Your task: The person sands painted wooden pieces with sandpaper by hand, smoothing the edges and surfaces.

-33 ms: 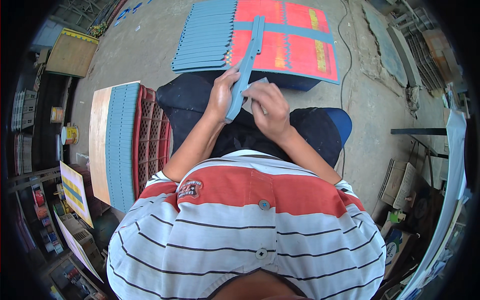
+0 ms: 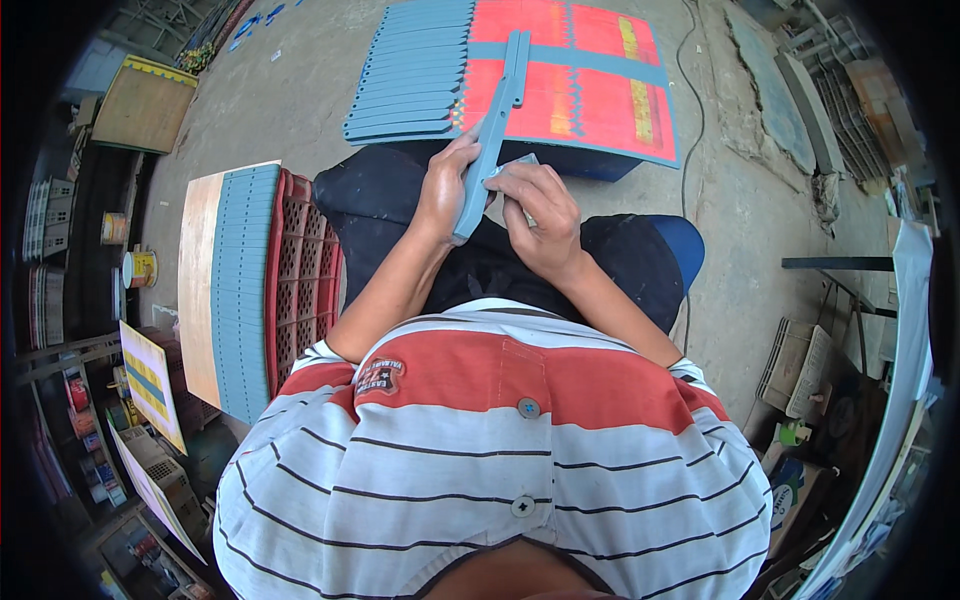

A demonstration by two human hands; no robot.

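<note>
left hand gripping grey slat, right hand hiding its pad

Red-and-white striped shirt, dark trousers, bare forearms

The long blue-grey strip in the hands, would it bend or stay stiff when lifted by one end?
Probably stiff: the strip juts straight past the left hand without sagging. Likely light, since it looks thin. It seems flat, so unlikely to roll.

My left grip curls closed, my right grip pinches beside it, both forearms angled inward over my lap.
</note>
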